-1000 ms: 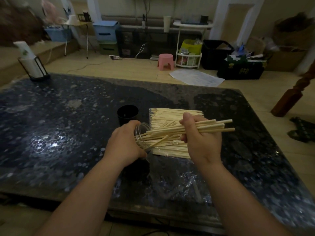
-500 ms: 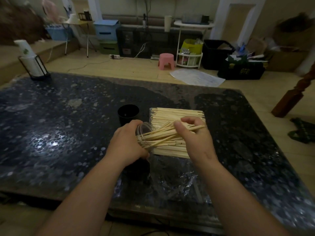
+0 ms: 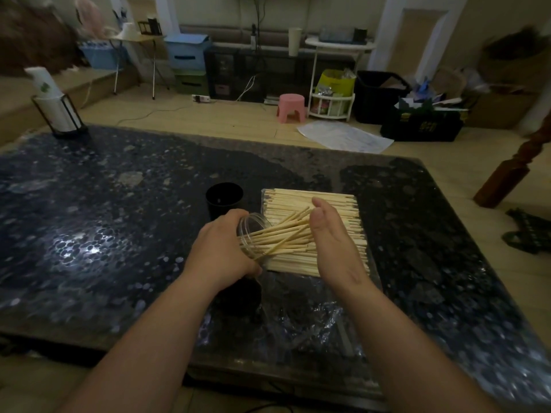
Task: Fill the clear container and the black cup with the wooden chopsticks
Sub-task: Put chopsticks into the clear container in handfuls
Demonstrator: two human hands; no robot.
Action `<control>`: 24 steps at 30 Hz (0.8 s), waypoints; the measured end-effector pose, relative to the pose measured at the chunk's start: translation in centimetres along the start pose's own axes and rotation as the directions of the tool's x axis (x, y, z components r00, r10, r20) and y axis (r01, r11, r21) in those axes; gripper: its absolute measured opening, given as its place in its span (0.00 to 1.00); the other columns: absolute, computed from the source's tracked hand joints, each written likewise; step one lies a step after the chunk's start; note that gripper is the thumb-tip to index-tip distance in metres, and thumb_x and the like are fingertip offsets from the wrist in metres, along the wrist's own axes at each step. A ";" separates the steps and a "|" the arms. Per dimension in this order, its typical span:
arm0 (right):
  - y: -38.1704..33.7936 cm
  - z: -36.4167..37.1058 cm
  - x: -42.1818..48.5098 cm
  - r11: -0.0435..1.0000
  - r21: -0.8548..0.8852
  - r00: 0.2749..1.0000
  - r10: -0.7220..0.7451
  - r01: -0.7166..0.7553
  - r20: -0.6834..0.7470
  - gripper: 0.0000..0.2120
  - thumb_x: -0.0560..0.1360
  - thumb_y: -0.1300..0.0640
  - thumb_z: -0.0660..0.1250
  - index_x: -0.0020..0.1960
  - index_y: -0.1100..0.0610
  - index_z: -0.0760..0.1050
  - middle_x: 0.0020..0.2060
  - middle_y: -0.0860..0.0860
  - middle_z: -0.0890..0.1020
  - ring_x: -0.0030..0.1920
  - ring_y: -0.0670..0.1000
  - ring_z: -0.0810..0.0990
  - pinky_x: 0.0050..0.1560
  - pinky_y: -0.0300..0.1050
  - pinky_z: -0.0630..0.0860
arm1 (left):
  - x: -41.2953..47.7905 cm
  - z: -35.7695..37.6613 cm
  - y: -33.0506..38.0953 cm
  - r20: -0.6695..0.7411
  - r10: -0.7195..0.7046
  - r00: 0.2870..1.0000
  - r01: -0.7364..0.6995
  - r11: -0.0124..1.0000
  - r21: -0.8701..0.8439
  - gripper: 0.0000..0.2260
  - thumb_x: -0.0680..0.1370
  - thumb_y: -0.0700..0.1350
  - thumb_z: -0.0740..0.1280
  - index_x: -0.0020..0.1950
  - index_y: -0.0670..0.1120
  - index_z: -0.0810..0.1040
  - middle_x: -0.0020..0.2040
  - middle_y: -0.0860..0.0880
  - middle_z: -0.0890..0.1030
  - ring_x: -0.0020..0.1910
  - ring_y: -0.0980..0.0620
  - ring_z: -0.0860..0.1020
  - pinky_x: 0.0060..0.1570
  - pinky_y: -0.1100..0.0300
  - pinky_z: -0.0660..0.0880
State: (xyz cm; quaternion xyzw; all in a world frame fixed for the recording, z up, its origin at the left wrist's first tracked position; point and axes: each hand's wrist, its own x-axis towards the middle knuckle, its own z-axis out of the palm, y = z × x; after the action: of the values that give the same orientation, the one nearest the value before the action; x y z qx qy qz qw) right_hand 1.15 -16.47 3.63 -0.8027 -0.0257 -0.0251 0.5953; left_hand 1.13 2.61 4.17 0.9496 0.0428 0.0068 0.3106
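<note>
My left hand (image 3: pixel 222 253) grips the clear container (image 3: pixel 253 231), tilted with its mouth facing right. A bunch of wooden chopsticks (image 3: pixel 283 235) sticks out of that mouth, fanned a little. My right hand (image 3: pixel 331 236) is flat with straight fingers, its palm against the outer ends of the bunch. Beneath them a large flat stack of wooden chopsticks (image 3: pixel 316 201) lies on the table. The black cup (image 3: pixel 224 198) stands upright just behind my left hand, with nothing visible inside.
The dark speckled table (image 3: pixel 104 204) carries crumpled clear plastic wrap (image 3: pixel 301 305) near its front edge and a wire holder with a white roll (image 3: pixel 55 108) at the far left corner. A wooden post (image 3: pixel 512 171) stands off the table's right side.
My right hand has let go of the bunch it gripped, pushed the chopsticks leftward into the container and now lies flat against their ends. The left hand kept its hold.
</note>
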 end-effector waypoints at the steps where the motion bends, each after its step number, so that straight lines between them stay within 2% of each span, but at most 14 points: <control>1: -0.1 0.0 -0.1 1.000 0.012 1.000 0.001 -0.001 0.006 0.26 0.80 0.37 0.50 0.76 0.42 0.63 0.71 0.40 0.66 0.70 0.40 0.63 0.64 0.36 0.59 | 0.0 -0.1 0.0 -0.002 0.003 1.000 -0.003 1.000 -0.003 0.43 0.57 0.46 0.83 0.70 0.56 0.70 0.55 0.56 0.74 0.62 0.50 0.74 0.58 0.54 0.74; 3: -0.3 -0.2 -0.1 1.000 0.028 1.000 -0.011 0.011 0.002 0.24 0.82 0.40 0.51 0.76 0.42 0.63 0.70 0.38 0.66 0.69 0.39 0.63 0.65 0.35 0.59 | 0.1 -0.2 -0.1 -0.004 0.001 1.000 -0.001 1.000 -0.010 0.43 0.58 0.46 0.84 0.70 0.55 0.70 0.54 0.57 0.72 0.62 0.50 0.74 0.55 0.57 0.72; 5: -0.2 -0.2 0.1 0.999 0.047 0.997 -0.018 0.022 -0.072 0.19 0.84 0.43 0.51 0.72 0.44 0.69 0.65 0.38 0.72 0.65 0.39 0.70 0.60 0.34 0.64 | 0.1 -0.2 -0.1 -0.008 -0.017 1.000 0.017 1.000 -0.010 0.44 0.58 0.46 0.84 0.71 0.55 0.69 0.56 0.55 0.73 0.63 0.50 0.73 0.54 0.58 0.71; 8: 0.2 -0.3 0.5 0.993 0.116 0.978 0.039 -0.015 -0.205 0.13 0.85 0.51 0.53 0.57 0.48 0.77 0.52 0.39 0.78 0.56 0.41 0.76 0.54 0.40 0.71 | 0.1 -0.4 -0.1 -0.035 -0.040 0.999 0.039 0.999 -0.017 0.44 0.58 0.47 0.84 0.71 0.55 0.69 0.62 0.52 0.76 0.64 0.48 0.73 0.59 0.53 0.74; 10: 0.7 -0.3 0.6 0.990 0.125 0.974 0.090 -0.065 -0.209 0.13 0.84 0.55 0.54 0.51 0.50 0.77 0.49 0.42 0.79 0.53 0.44 0.77 0.53 0.43 0.72 | 0.0 -0.5 -0.1 -0.040 -0.051 0.998 0.050 0.999 -0.021 0.44 0.59 0.47 0.85 0.71 0.55 0.69 0.63 0.51 0.76 0.64 0.48 0.73 0.60 0.52 0.74; 13: 1.7 -0.3 0.7 0.993 0.032 0.971 0.117 -0.113 -0.206 0.10 0.80 0.58 0.58 0.45 0.51 0.76 0.42 0.47 0.80 0.45 0.50 0.77 0.47 0.49 0.73 | 0.0 -0.5 -0.1 -0.051 -0.056 0.997 0.055 0.998 -0.023 0.44 0.58 0.47 0.84 0.71 0.55 0.69 0.63 0.51 0.76 0.64 0.48 0.73 0.59 0.54 0.73; 15: 2.0 -0.3 0.8 0.989 -0.053 0.980 0.128 -0.137 -0.150 0.10 0.79 0.58 0.59 0.41 0.52 0.76 0.36 0.50 0.79 0.40 0.52 0.76 0.42 0.52 0.73 | 0.0 -0.4 -0.1 -0.061 -0.060 0.996 0.059 0.998 -0.024 0.44 0.58 0.47 0.84 0.72 0.54 0.69 0.64 0.50 0.76 0.64 0.47 0.73 0.59 0.54 0.72; 19: 2.4 0.0 0.6 0.953 -0.247 0.979 0.194 -0.174 0.059 0.12 0.77 0.58 0.60 0.38 0.54 0.78 0.31 0.52 0.82 0.35 0.53 0.79 0.39 0.50 0.75 | 0.0 -0.5 0.0 -0.068 -0.071 0.995 0.069 0.997 -0.027 0.45 0.59 0.47 0.84 0.73 0.54 0.68 0.66 0.50 0.76 0.66 0.47 0.72 0.61 0.53 0.72; 22: 2.7 0.3 0.3 0.922 -0.363 0.970 0.197 -0.134 0.144 0.12 0.72 0.53 0.59 0.35 0.56 0.78 0.32 0.53 0.82 0.36 0.55 0.81 0.41 0.54 0.78 | 0.0 -0.6 0.1 -0.069 -0.082 0.994 0.079 0.996 -0.044 0.45 0.60 0.46 0.84 0.73 0.53 0.68 0.66 0.50 0.75 0.67 0.47 0.72 0.62 0.52 0.72; 24: 2.9 0.4 0.2 0.899 -0.425 0.960 0.205 -0.108 0.189 0.12 0.73 0.53 0.61 0.36 0.57 0.78 0.33 0.52 0.82 0.39 0.56 0.80 0.42 0.50 0.77 | 0.0 -0.6 0.1 -0.065 -0.092 0.994 0.089 0.995 -0.043 0.46 0.60 0.47 0.84 0.74 0.54 0.67 0.67 0.50 0.75 0.67 0.47 0.71 0.64 0.50 0.72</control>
State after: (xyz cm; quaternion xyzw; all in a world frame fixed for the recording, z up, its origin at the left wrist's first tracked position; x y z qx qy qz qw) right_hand 1.53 -16.95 0.78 -0.9067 -0.0236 0.1110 0.4062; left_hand 1.08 2.93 4.74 0.9395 0.0962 0.0255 0.3277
